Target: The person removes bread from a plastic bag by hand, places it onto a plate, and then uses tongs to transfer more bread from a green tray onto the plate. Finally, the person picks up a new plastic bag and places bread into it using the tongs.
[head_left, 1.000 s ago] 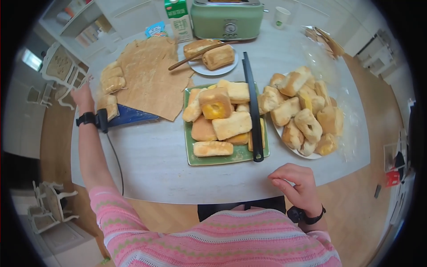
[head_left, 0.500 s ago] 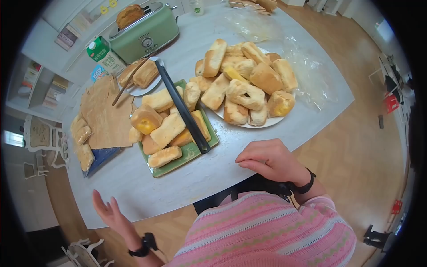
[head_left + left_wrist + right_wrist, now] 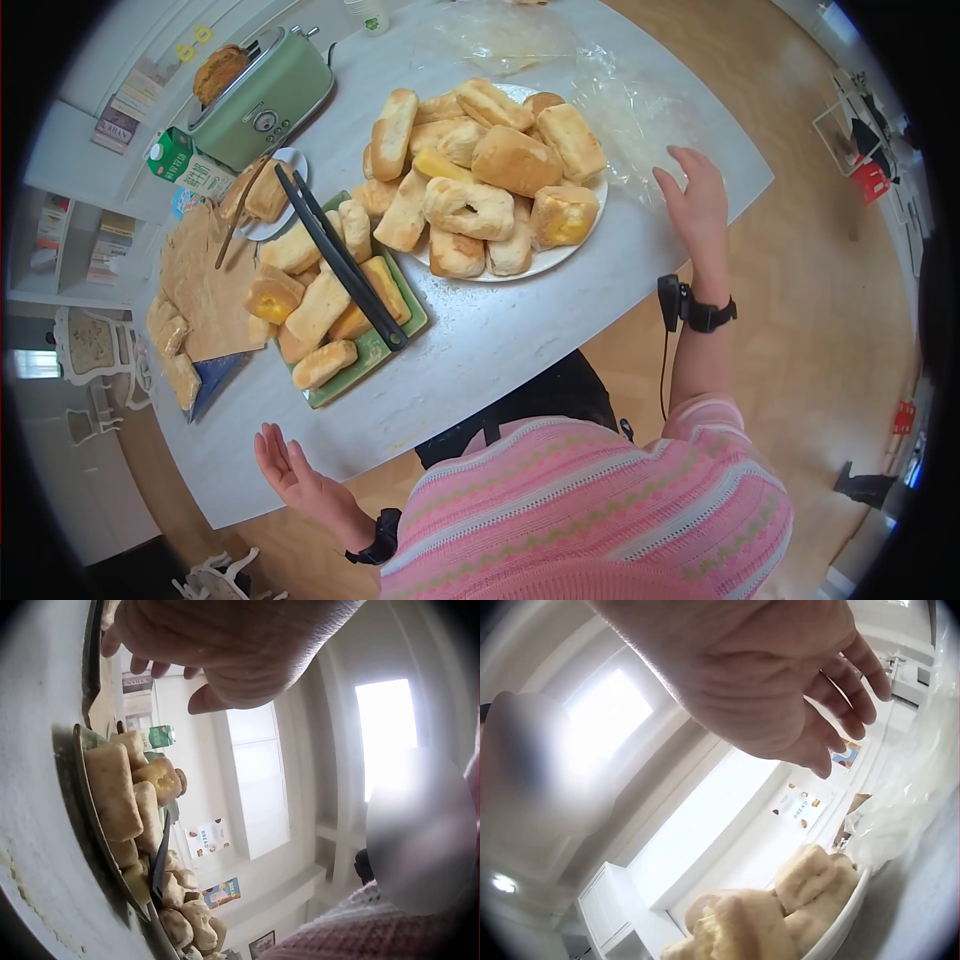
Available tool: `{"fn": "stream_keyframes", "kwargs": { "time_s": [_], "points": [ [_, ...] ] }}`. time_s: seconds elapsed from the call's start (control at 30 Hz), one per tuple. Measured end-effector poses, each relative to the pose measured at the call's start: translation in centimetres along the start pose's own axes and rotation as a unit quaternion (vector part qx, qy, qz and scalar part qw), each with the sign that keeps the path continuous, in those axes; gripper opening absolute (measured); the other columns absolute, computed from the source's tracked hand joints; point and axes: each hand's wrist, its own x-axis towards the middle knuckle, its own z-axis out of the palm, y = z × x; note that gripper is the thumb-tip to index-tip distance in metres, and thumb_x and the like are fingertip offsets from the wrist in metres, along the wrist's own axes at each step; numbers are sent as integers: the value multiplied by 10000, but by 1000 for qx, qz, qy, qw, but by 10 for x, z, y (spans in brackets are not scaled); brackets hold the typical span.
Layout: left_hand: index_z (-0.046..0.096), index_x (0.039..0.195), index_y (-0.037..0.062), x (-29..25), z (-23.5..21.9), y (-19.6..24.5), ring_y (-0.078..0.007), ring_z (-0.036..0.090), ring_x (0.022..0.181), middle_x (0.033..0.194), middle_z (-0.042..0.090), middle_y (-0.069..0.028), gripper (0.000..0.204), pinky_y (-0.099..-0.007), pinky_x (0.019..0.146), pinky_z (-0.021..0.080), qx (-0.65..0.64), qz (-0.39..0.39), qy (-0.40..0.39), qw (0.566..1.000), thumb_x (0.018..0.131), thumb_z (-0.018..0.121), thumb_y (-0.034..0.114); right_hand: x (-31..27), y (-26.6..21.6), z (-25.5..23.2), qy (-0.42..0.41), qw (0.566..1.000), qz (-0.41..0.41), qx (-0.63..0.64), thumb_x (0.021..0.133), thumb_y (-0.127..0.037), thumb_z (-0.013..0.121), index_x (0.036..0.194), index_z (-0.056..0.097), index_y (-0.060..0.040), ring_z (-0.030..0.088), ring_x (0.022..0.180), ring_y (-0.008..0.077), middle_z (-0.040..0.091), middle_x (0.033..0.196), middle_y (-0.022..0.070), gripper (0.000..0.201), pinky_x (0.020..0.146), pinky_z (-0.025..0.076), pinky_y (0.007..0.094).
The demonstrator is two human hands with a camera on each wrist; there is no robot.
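Note:
The left hand (image 3: 308,488), empty with fingers extended, hovers by the table's front edge, below the green square plate (image 3: 345,378). Bread pieces fill that plate, and black tongs (image 3: 345,262) lie across them. To the right of the heaped white plate (image 3: 550,262), the right hand (image 3: 700,205) is raised near the clear plastic (image 3: 625,125), its fingers loosely extended and holding nothing. In the right wrist view the hand (image 3: 757,682) is above the bread (image 3: 814,889); in the left wrist view the other hand (image 3: 217,645) also holds nothing.
A green toaster (image 3: 262,105) with bread in it, a milk carton (image 3: 190,165) and a small plate (image 3: 292,160) of bread with a wooden stick (image 3: 238,215) stand at the back left. Brown paper (image 3: 210,280) and a blue item (image 3: 215,378) lie at the left.
The head view has turned toward the right side of the table. The left hand has left the bread at the far left; the right hand has moved out to the right and its fingers have straightened.

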Motion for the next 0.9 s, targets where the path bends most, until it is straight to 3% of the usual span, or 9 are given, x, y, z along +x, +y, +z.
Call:
{"fn": "stream_keyframes", "kwargs": {
  "time_s": [0.07, 0.17, 0.23, 0.33, 0.53, 0.67, 0.77, 0.83, 0.9],
  "points": [
    [389, 1386, -26, -2, 8, 1, -267, 441, 1309, 1380, 490, -171, 470, -386, 1092, 314, -4, -3, -13, 1000, 935, 510, 24, -1, 39, 16, 38, 992, -56, -106, 823, -209, 694, 1106, 660, -23, 614, 1032, 284, 660, 1095, 137, 340, 870, 493, 413],
    [392, 1386, -16, -6, 14, 1, -268, 450, 1301, 1380, 490, -168, 461, -388, 1078, 334, -38, -27, -32, 998, 940, 502, 29, -1, 52, 25, -17, 988, 5, -152, 824, -212, 670, 1136, 644, -24, 571, 1119, 312, 634, 1173, 140, 365, 922, 471, 425],
    [397, 1385, -4, -8, 15, 1, -270, 457, 1296, 1377, 492, -168, 447, -392, 1060, 357, -55, -53, -36, 996, 949, 486, 36, 1, 44, 18, -101, 981, 90, -142, 821, -203, 640, 1055, 668, -16, 599, 1049, 340, 658, 1105, 153, 301, 867, 491, 418],
    [404, 1382, 6, -10, 18, 5, -269, 477, 1278, 1373, 494, -165, 428, -391, 1044, 377, -44, -58, -34, 997, 963, 477, 53, 8, 47, 17, -107, 976, 139, -131, 815, -178, 615, 937, 686, -14, 630, 925, 359, 678, 977, 165, 216, 790, 505, 425],
    [429, 1362, 5, -9, 25, 4, -260, 533, 1219, 1354, 511, -161, 400, -375, 997, 428, -57, -73, -56, 994, 974, 493, 78, 2, 53, 14, -96, 989, 39, -101, 816, -155, 593, 857, 687, -29, 638, 823, 366, 678, 865, 165, 163, 728, 501, 437],
    [453, 1339, 3, -9, 23, 0, -259, 556, 1192, 1336, 526, -159, 377, -371, 975, 448, -72, -86, -59, 992, 971, 501, 71, 3, 51, 6, -113, 985, 63, -118, 841, -156, 591, 915, 685, -35, 639, 836, 367, 677, 900, 175, 170, 734, 499, 444],
    [483, 1304, -2, -8, 20, -4, -261, 576, 1166, 1300, 556, -154, 341, -372, 960, 462, -93, -90, -59, 990, 970, 503, 67, 12, 31, -9, 14, 988, 91, -124, 873, -172, 599, 969, 683, -48, 661, 854, 330, 694, 939, 151, 178, 738, 512, 393],
    [524, 1243, -16, -7, 18, -6, -274, 605, 1121, 1232, 596, -165, 285, -380, 949, 478, -118, -84, -70, 987, 970, 503, 64, 17, 7, -24, 154, 978, 131, 44, 904, -137, 592, 1002, 676, -44, 676, 875, 295, 705, 990, 121, 159, 759, 521, 346],
    [538, 1213, -26, -7, 19, -8, -284, 616, 1099, 1199, 609, -174, 267, -388, 945, 486, -127, -79, -86, 985, 962, 513, 64, 18, -30, -36, 166, 976, 92, 109, 904, -104, 591, 1003, 670, -40, 677, 879, 289, 705, 1005, 117, 142, 766, 526, 336]
  ]
}}
